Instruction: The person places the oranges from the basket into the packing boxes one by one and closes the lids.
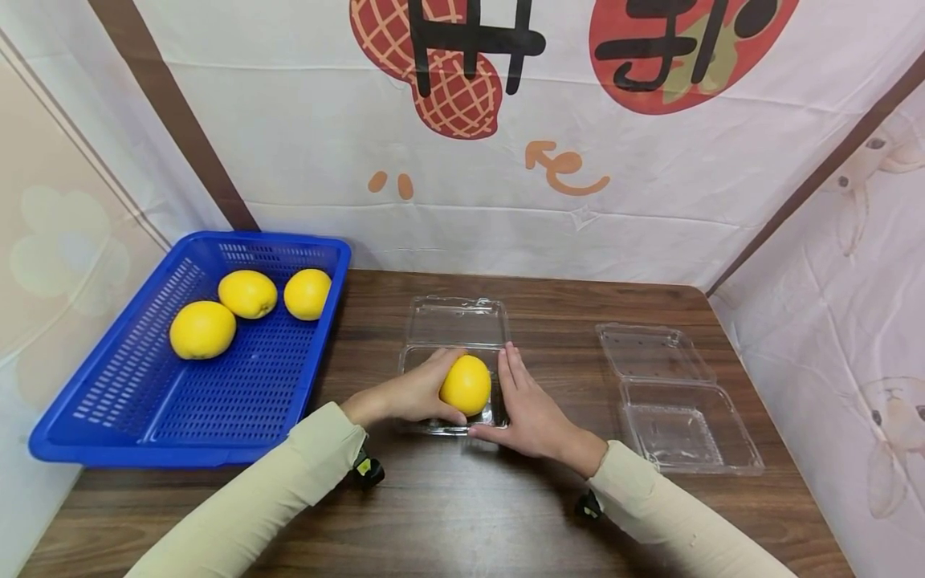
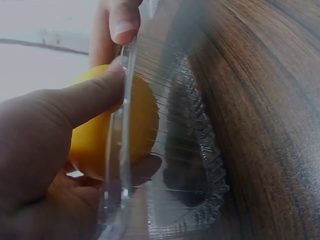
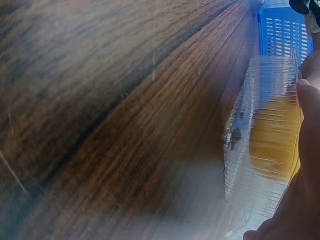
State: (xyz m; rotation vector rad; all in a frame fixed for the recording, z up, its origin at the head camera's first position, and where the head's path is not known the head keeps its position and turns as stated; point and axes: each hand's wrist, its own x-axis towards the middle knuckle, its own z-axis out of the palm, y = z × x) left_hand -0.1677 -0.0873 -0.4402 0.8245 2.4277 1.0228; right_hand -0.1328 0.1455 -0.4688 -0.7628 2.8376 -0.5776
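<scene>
A yellow citrus fruit (image 1: 466, 385) sits within the base of an open clear plastic clamshell box (image 1: 458, 321). My left hand (image 1: 413, 392) grips it from the left, thumb in front and fingers behind. In the left wrist view the fruit (image 2: 92, 145) shows partly through the box wall, with the thumb at the rim. My right hand (image 1: 533, 408) rests along the box's right side, fingers straight and thumb stretched to the front rim. The right wrist view shows that hand (image 3: 305, 145) beside the ribbed wall.
A blue plastic basket (image 1: 58, 445) on the left holds several more yellow fruits (image 1: 203, 330). A second open clear clamshell box (image 1: 672, 433) lies on the right of the brown wooden table (image 1: 462, 522). Printed fabric (image 1: 462, 225) hangs behind the table.
</scene>
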